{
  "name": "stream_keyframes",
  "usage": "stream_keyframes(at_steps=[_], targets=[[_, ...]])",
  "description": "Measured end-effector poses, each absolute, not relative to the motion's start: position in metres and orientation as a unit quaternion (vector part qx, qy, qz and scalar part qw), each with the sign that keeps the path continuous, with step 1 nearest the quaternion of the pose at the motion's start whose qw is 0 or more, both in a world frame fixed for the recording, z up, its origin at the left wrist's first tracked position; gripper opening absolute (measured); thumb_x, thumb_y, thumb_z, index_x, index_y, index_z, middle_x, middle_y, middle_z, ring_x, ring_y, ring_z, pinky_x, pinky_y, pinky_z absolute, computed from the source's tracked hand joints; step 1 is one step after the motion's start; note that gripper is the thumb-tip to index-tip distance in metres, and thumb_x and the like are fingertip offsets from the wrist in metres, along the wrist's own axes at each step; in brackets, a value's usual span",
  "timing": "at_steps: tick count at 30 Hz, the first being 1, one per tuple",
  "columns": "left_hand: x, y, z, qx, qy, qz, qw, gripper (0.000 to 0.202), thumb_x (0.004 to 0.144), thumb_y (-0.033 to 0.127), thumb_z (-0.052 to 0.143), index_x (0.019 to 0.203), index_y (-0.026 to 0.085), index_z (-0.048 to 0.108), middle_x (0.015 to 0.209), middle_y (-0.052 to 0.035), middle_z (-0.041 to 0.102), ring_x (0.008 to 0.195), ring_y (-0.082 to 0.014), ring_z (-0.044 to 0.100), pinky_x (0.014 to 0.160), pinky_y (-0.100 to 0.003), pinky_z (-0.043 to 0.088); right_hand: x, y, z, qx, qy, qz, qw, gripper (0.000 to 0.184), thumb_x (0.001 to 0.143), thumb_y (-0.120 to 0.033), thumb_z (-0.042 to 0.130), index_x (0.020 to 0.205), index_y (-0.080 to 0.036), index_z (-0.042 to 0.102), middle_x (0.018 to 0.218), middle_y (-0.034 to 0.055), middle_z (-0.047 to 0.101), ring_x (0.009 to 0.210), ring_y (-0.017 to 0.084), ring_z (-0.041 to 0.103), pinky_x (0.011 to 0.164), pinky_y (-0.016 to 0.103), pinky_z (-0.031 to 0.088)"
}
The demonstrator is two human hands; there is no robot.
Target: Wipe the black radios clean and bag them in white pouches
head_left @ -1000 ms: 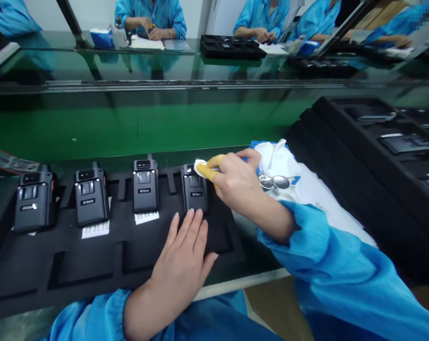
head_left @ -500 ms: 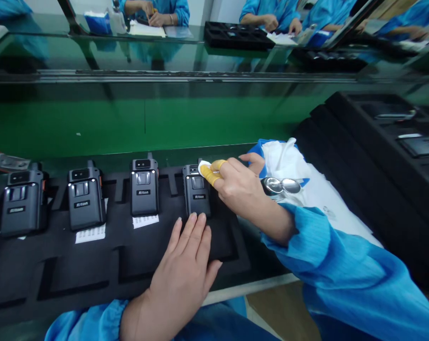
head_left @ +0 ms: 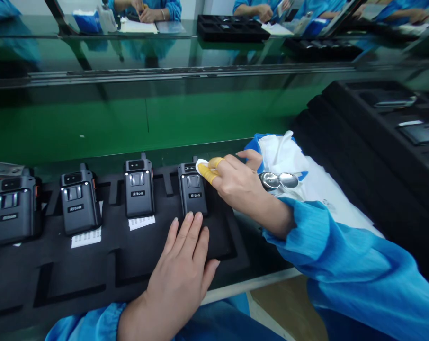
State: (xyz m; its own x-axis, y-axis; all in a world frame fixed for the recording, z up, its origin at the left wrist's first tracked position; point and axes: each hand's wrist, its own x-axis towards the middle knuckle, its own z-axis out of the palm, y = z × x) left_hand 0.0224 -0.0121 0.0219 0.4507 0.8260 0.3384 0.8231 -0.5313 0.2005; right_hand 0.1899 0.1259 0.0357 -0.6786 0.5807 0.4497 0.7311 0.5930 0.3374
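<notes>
Right hand [head_left: 237, 182] pinches a white wipe [head_left: 201, 166] against a black Riton handset [head_left: 192, 195].
Yellow finger cots [head_left: 210, 171] press the wipe to the handset's top corner; it stands upright, fourth from the left in a black foam tray [head_left: 77, 270]; the left hand [head_left: 181, 265] lies open and empty on the foam, fingertips just below the handset; a white cloth [head_left: 283, 158] lies just beyond the tray's right edge.

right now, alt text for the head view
A right hand with yellow finger cots holds a white wipe on the rightmost of four black Riton radios in a foam tray; the left hand rests on the tray.
</notes>
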Motion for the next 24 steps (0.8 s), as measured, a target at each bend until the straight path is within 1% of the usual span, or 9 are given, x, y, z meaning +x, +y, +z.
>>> stream_keyframes(at_steps=[3, 5, 7, 10, 12, 14, 19, 22, 24], targets=[[0.023, -0.013, 0.020, 0.853, 0.484, 0.196, 0.004, 0.038, 0.094, 0.029, 0.041, 0.119, 0.009, 0.060, 0.139, -0.0151, 0.052, 0.131, -0.0292, 0.046, 0.105, -0.048, 0.043, 0.196, 0.127, 0.036, -0.407, -0.866, -0.254, 0.143, 0.036, 0.092, -0.011, 0.037, 0.071, -0.019, 0.066, 0.074, 0.0042, 0.056, 0.080, 0.016, 0.045, 0.086, 0.039, 0.024], [0.022, -0.013, 0.020, 0.854, 0.481, 0.197, 0.002, 0.037, 0.094, 0.029, 0.042, 0.119, 0.009, 0.060, 0.138, -0.0151, 0.053, 0.130, -0.0292, 0.047, 0.105, -0.048, 0.043, 0.193, 0.128, 0.038, -0.423, -0.849, -0.273, 0.159, 0.038, 0.092, -0.011, 0.035, 0.070, -0.018, 0.066, 0.072, 0.0038, 0.054, 0.079, 0.015, 0.044, 0.085, 0.039, 0.023], [0.022, -0.012, 0.020, 0.856, 0.477, 0.200, -0.006, 0.036, 0.094, 0.028, 0.041, 0.117, 0.009, 0.061, 0.136, -0.0160, 0.055, 0.128, -0.0295, 0.050, 0.103, -0.048, 0.045, 0.184, 0.128, 0.040, -0.415, -0.841, -0.292, 0.187, 0.037, 0.092, -0.012, 0.036, 0.072, -0.019, 0.066, 0.072, 0.0029, 0.053, 0.079, 0.015, 0.043, 0.085, 0.039, 0.022], [0.022, -0.011, 0.022, 0.857, 0.473, 0.202, -0.019, 0.036, 0.095, 0.028, 0.039, 0.114, 0.009, 0.063, 0.133, -0.0172, 0.057, 0.124, -0.0306, 0.053, 0.098, -0.048, 0.049, 0.166, 0.129, 0.042, -0.369, -0.850, -0.308, 0.217, 0.031, 0.092, -0.015, 0.042, 0.075, -0.020, 0.067, 0.074, 0.0015, 0.055, 0.079, 0.015, 0.042, 0.087, 0.038, 0.019], [0.021, -0.010, 0.023, 0.857, 0.472, 0.203, -0.025, 0.037, 0.095, 0.028, 0.038, 0.113, 0.009, 0.063, 0.132, -0.0173, 0.058, 0.123, -0.0311, 0.054, 0.096, -0.049, 0.051, 0.161, 0.131, 0.042, -0.350, -0.861, -0.306, 0.208, 0.028, 0.092, -0.015, 0.044, 0.077, -0.020, 0.067, 0.076, 0.0011, 0.057, 0.079, 0.014, 0.041, 0.087, 0.037, 0.018], [0.021, -0.010, 0.024, 0.857, 0.471, 0.206, -0.027, 0.036, 0.095, 0.028, 0.038, 0.112, 0.009, 0.064, 0.131, -0.0170, 0.059, 0.123, -0.0308, 0.055, 0.095, -0.048, 0.051, 0.164, 0.133, 0.040, -0.359, -0.864, -0.299, 0.189, 0.029, 0.092, -0.014, 0.042, 0.079, -0.020, 0.067, 0.077, 0.0010, 0.058, 0.079, 0.015, 0.042, 0.087, 0.037, 0.018], [0.021, -0.010, 0.023, 0.856, 0.471, 0.210, -0.013, 0.035, 0.094, 0.027, 0.040, 0.113, 0.009, 0.064, 0.133, -0.0166, 0.057, 0.125, -0.0298, 0.053, 0.100, -0.048, 0.048, 0.197, 0.124, 0.042, -0.427, -0.850, -0.267, 0.156, 0.037, 0.092, -0.011, 0.035, 0.071, -0.018, 0.066, 0.077, 0.0038, 0.058, 0.077, 0.016, 0.043, 0.079, 0.037, 0.022], [0.022, -0.011, 0.022, 0.854, 0.474, 0.215, 0.009, 0.035, 0.093, 0.029, 0.043, 0.114, 0.009, 0.063, 0.135, -0.0176, 0.055, 0.128, -0.0300, 0.049, 0.105, -0.048, 0.043, 0.202, 0.106, 0.046, -0.436, -0.852, -0.231, 0.175, 0.035, 0.091, -0.012, 0.037, 0.072, -0.018, 0.066, 0.081, 0.0049, 0.060, 0.075, 0.016, 0.044, 0.076, 0.036, 0.023], [0.021, -0.011, 0.022, 0.853, 0.473, 0.222, 0.017, 0.035, 0.093, 0.029, 0.045, 0.114, 0.009, 0.063, 0.135, -0.0189, 0.055, 0.129, -0.0302, 0.048, 0.107, -0.049, 0.040, 0.196, 0.093, 0.047, -0.407, -0.861, -0.229, 0.202, 0.034, 0.090, -0.011, 0.039, 0.070, -0.018, 0.065, 0.074, 0.0037, 0.058, 0.073, 0.015, 0.043, 0.076, 0.036, 0.024]])
